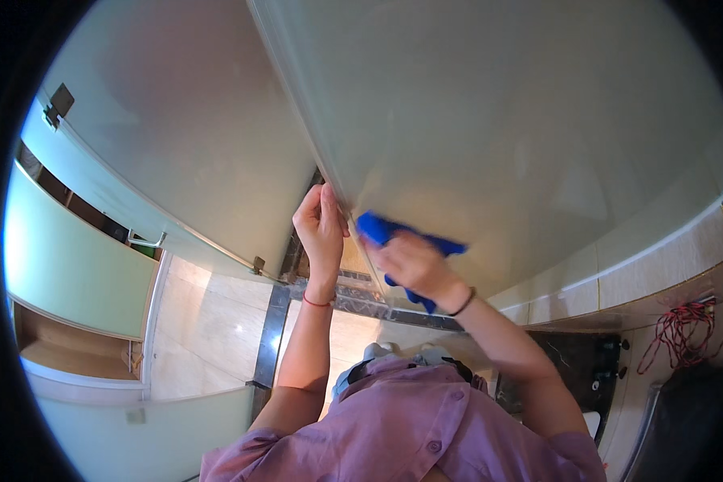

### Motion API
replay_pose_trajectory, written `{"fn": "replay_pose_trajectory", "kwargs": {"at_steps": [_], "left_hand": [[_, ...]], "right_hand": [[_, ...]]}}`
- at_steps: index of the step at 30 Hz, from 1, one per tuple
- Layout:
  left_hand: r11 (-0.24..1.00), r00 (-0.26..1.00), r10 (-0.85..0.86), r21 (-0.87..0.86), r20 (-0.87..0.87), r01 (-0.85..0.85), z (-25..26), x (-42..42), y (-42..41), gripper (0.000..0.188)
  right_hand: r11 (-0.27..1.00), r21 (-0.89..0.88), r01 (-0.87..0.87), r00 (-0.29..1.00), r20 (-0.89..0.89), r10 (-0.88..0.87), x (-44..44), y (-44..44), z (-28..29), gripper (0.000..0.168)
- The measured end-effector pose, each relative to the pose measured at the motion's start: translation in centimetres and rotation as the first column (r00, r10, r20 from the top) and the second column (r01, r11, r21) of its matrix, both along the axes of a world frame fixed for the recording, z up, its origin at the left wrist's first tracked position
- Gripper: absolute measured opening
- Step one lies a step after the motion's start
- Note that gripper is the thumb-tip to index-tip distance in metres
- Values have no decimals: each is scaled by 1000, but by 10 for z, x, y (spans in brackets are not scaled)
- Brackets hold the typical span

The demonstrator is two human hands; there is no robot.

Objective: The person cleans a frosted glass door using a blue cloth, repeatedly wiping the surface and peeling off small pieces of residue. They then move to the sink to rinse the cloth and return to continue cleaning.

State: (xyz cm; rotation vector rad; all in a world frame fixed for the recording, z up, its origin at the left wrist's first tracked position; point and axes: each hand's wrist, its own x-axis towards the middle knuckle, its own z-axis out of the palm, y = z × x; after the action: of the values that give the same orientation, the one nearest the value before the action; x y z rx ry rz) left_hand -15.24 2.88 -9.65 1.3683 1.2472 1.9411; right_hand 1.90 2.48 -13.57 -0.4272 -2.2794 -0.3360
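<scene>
A large frosted glass panel (pixel 488 132) stands before me, with a narrow frame edge (pixel 301 120) running down its left side. My left hand (pixel 322 220) is closed around this edge, thumb uppermost. Just to its right, my right hand (pixel 416 265) holds a blue cloth (pixel 425 238) against or close to the lower part of the panel; the hand is blurred. Parts of the cloth stick out above and below the fingers. Left of the edge is another frosted glass panel (pixel 199 120) with metal hinges (pixel 62 102) at its far side.
At left, a pale green cabinet door (pixel 84 241) and an open wooden compartment (pixel 75 349) show, near a metal handle (pixel 147 240). A dark stone sill (pixel 361 301) crosses the tiled floor (pixel 205 319). Coiled red cord (pixel 681 331) hangs or lies at right, above a dark object (pixel 681 416).
</scene>
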Motion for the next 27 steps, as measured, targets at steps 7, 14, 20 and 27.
{"fn": "replay_pose_trajectory", "kwargs": {"at_steps": [7, 14, 20, 27], "left_hand": [[999, 999, 4, -34, -49, -5, 5, -4, -3, 34], [1000, 999, -16, -19, -38, 15, 9, -3, -4, 32], [1000, 1000, 4, 3, -27, -4, 7, -2, -4, 34], [1000, 1000, 14, 14, -12, -13, 6, 3, 0, 34]], "right_hand": [[999, -35, -26, 983, 179, 32, -33, -9, -127, 33], [994, -89, 58, 996, 73, -52, 65, -15, -100, 42], [991, -31, 129, 991, -26, -130, 66, -24, -71, 31], [982, -189, -9, 993, -119, -14, -35, -19, -80, 28]]}}
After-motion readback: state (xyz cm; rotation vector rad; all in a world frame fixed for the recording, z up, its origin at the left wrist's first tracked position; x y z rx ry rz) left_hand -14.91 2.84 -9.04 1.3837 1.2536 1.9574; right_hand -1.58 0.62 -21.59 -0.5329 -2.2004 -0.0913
